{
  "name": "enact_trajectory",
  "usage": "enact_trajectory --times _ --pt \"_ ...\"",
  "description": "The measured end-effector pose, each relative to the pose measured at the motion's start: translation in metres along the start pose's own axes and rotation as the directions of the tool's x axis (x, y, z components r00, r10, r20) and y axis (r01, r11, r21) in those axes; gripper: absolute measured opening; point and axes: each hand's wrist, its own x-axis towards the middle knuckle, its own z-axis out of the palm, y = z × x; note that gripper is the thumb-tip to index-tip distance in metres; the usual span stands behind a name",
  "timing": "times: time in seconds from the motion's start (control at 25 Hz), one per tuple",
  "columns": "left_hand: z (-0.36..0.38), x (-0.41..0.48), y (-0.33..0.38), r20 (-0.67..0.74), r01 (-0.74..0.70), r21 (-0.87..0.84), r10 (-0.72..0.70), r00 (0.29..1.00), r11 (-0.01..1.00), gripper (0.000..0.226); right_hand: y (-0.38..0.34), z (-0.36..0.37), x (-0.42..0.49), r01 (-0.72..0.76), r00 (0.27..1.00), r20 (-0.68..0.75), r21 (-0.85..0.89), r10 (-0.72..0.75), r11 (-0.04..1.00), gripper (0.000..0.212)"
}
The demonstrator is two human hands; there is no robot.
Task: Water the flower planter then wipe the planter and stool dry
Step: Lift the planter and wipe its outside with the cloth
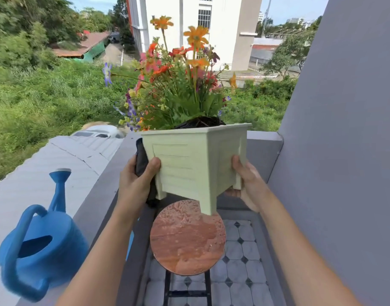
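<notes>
Water beads on the round reddish-brown seat of a black-legged stool [187, 239], which stands on the grey-and-black tiled floor [240, 263] beside a grey parapet ledge [101, 195]. Lifted clear above the seat's far edge is a pale green square plastic planter [189, 164] with short legs. It is tilted, and its nearest leg hangs over the seat's far right rim. It holds dark soil and orange, red and purple flowers [178, 80].

The left hand [134, 180] grips the planter's left side, thumb on the front panel, and pins a dark cloth [142, 155] against that side. The right hand [247, 186] holds the right side, thumb at the corner and fingers curled under the base.

A blue plastic watering can [41, 241] sits on the ledge's near left end, well apart from the stool. A plain grey wall [344, 151] rises on the right.
</notes>
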Motion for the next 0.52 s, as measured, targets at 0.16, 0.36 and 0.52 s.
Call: enact_trajectory --times 0.16,0.36,0.52 --pt "-0.003 -0.003 0.000 -0.102 -0.048 0.015 0.049 0.994 0.999 0.027 0.004 0.022 0.005 0.040 0.990 -0.136 0.053 -0.032 0.998 0.043" --pt "-0.003 -0.006 0.004 -0.185 -0.090 0.063 0.100 0.978 0.994 0.009 0.006 0.046 -0.001 0.133 0.953 -0.280 0.061 -0.111 0.989 0.025" --pt "0.004 -0.004 0.010 -0.212 -0.102 0.170 0.138 0.968 0.980 0.021 0.011 0.060 -0.012 0.203 0.977 -0.075 0.040 -0.200 0.978 0.076"
